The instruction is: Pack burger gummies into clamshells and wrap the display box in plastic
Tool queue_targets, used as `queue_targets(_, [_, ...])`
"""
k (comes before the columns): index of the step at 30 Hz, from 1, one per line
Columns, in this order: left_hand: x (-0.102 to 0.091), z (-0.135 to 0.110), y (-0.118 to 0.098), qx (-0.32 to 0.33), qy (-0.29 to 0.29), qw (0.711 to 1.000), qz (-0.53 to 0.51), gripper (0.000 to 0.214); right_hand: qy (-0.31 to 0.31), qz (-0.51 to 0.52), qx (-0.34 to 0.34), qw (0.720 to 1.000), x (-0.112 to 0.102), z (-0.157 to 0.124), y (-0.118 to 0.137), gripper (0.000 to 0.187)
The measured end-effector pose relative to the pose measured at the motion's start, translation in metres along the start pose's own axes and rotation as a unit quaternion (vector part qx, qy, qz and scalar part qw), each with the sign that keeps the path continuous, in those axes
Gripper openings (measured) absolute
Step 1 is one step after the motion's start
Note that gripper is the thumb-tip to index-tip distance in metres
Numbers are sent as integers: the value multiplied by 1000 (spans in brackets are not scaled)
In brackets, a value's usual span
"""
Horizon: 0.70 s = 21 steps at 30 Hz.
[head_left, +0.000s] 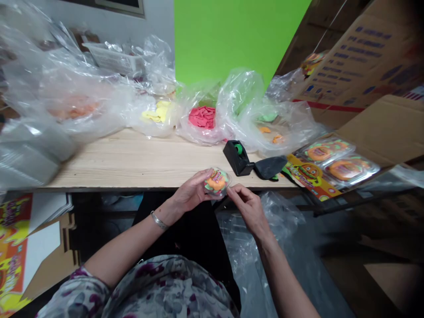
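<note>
A small clear plastic case (pixel 217 180) with an orange, green and red burger-like filling and a printed label is held just over the table's front edge. My left hand (pixel 195 191) grips it from the left, thumb on top. At its lower right rim, my right hand (pixel 247 204) pinches with thumb and forefinger; whether a bit of tape lies between those fingertips is too small to tell. Beyond the hands, a black tape dispenser (pixel 237 158) with a green roll stands on the wooden table (pixel 132 159). A dark flat piece (pixel 270 168) lies beside the dispenser.
Clear bags along the back hold orange pieces (pixel 77 108), yellow pieces (pixel 158 111) and red pieces (pixel 202 117). At right, an open display box (pixel 309 176) contains packed cases. Stacked clear plastic (pixel 29 154) sits at left. A large carton (pixel 357 57) and a green panel (pixel 232 39) stand behind.
</note>
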<state>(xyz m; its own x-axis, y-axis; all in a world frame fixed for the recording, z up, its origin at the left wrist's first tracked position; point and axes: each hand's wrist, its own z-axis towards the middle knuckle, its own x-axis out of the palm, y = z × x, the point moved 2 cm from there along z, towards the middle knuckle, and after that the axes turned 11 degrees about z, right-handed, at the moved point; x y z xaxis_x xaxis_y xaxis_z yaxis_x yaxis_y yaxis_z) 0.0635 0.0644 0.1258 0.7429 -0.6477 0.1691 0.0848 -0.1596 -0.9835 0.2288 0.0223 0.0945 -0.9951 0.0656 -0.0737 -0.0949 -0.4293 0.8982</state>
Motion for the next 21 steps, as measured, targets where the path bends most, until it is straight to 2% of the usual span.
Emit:
queue_targets(9, [1, -5, 0, 23, -23, 999, 28, 73, -38, -61, 23, 997, 4, -9, 2, 50])
queue_targets(13, [0, -5, 2, 18, -17, 999, 26, 73, -90, -80, 20, 992, 10, -14, -6, 53])
queue_targets(15, [0, -3, 4, 9, -14, 1000, 18, 74, -119, -47, 44, 991, 15, -15, -12, 55])
queue_targets(18, [3, -1, 6, -20, -8, 1000, 4, 76, -141, 64, 54, 987, 24, -13, -27, 65])
queue_targets(20, [5, 0, 5, -44, 1, 999, -2, 77, -161, 113, 2, 980, 27, -8, -37, 71])
queue_targets(21, [7, 0, 5, -54, 6, 999, -4, 77, -171, 120, -50, 977, 26, -6, -41, 69])
